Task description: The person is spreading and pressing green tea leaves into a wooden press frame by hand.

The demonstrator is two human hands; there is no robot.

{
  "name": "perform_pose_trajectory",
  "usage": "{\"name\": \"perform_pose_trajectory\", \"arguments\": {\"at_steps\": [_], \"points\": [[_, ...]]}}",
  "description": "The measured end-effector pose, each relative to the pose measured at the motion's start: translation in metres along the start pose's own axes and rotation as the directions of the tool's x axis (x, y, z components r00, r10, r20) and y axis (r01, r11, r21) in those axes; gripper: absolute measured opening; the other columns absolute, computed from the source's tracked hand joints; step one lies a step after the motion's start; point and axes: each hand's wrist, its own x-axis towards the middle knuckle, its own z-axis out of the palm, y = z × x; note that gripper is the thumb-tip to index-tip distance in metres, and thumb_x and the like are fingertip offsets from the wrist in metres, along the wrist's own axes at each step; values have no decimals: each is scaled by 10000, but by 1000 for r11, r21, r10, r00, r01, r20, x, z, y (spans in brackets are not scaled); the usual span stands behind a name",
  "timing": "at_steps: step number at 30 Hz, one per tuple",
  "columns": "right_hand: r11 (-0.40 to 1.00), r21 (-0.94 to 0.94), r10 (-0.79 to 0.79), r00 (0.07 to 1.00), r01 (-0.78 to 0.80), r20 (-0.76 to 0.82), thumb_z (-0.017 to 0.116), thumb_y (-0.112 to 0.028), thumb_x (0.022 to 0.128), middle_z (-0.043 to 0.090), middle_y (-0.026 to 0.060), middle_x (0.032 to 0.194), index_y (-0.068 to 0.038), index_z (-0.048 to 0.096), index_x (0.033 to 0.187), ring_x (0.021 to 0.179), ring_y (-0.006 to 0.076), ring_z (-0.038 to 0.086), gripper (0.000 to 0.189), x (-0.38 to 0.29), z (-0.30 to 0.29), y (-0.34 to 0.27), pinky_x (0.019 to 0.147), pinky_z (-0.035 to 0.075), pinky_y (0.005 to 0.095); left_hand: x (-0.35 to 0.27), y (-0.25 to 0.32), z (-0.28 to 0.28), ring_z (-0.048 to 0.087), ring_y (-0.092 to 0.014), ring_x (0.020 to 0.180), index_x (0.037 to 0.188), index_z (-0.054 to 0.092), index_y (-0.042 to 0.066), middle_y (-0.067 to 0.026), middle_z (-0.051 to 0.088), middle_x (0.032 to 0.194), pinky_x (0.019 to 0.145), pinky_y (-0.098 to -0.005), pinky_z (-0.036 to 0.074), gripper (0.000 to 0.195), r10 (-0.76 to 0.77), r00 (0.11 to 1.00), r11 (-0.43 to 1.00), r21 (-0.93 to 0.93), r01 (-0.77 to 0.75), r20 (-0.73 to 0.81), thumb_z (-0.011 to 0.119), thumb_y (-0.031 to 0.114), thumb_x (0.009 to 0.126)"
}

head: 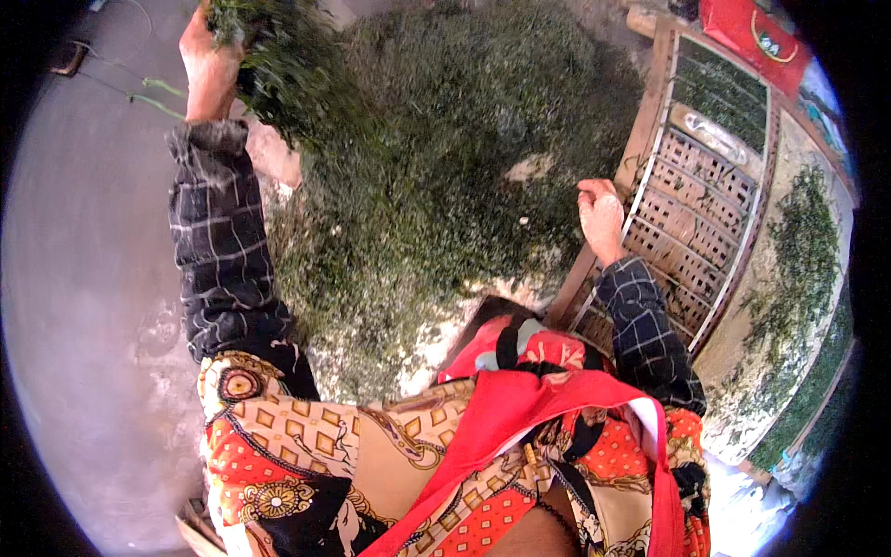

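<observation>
Loose green leafy plant matter forms a broad heap (pixel 445 153) in front of me. At the top left, my left hand (pixel 209 66) grips a clump of the greens (pixel 278 63); part of the clump is blurred and cut off by the picture's upper edge. My right hand (pixel 600 217) hovers at the heap's right side, close to the wooden rail of a slatted frame (pixel 696 209). Its fingers are curled in, and nothing shows in them. Bits of green lie scattered on the frame's perforated panel.
A grey wall (pixel 90 244) rises along the left, with a cord and green ties (pixel 156 104) near its top. A red bag (pixel 759 42) bearing writing stands at the upper right. Beyond the frame, a pale surface (pixel 738 390) carries more greens. My patterned apron (pixel 404 445) fills the bottom.
</observation>
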Motion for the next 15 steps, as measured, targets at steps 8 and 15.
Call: {"name": "perform_pose_trajectory", "arguments": {"at_steps": [8,15], "points": [[768,599,2,937,-225,349,604,-308,928,688,43,824,10,682,1013,760,119,632,338,84,-49,-97,728,498,255,-32,16,77,611,-123,977,1209,557,37,-35,646,1092,838,-280,516,403,121,977,921,-388,-44,175,651,-53,828],[141,888,-125,882,-438,455,586,-322,931,664,73,957,-27,601,1120,776,224,619,350,140,-98,-286,724,501,353,-54,101,151,594,-108,969,1117,552,28,-23,631,1061,846,-267,491,420,266,914,753,-658,1,306,770,7,759]]}}
